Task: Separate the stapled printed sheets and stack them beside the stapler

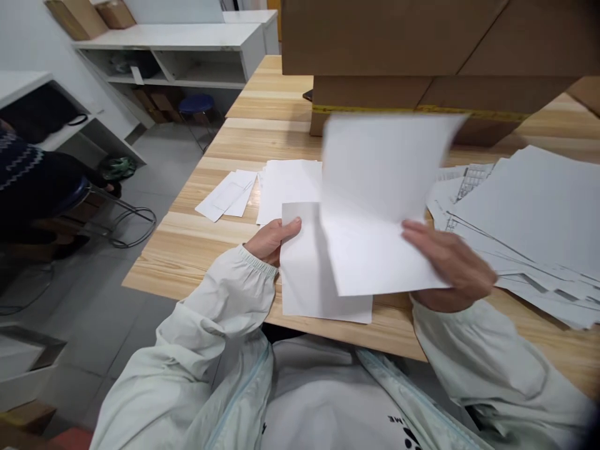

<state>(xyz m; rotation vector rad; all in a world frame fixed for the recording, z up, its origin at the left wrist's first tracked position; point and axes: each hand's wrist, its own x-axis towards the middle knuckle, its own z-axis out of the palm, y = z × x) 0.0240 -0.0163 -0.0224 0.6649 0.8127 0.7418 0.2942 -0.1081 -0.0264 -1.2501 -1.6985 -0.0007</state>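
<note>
The fingers (287, 230) of the left hand (272, 240) pinch the left edge of a white sheet (309, 275), thumb on top and the rest tucked under it, out of sight. That sheet lies near the front edge of the wooden table (197, 244), its long side running away from the person. Its right part is covered by a second, raised sheet (375, 206), which stands up at a slant, top edge leaning right and away toward the cardboard boxes (422, 56). The right hand (450, 265) holds the raised sheet at its lower right edge, fingers together over the paper; the hand is blurred, and the thumb cannot be made out. Behind the left hand lie a small stack of sheets (285, 187) and some folded slips (227, 195). At far right a spread pile of printed drawings (529, 219) runs out of frame.
</note>
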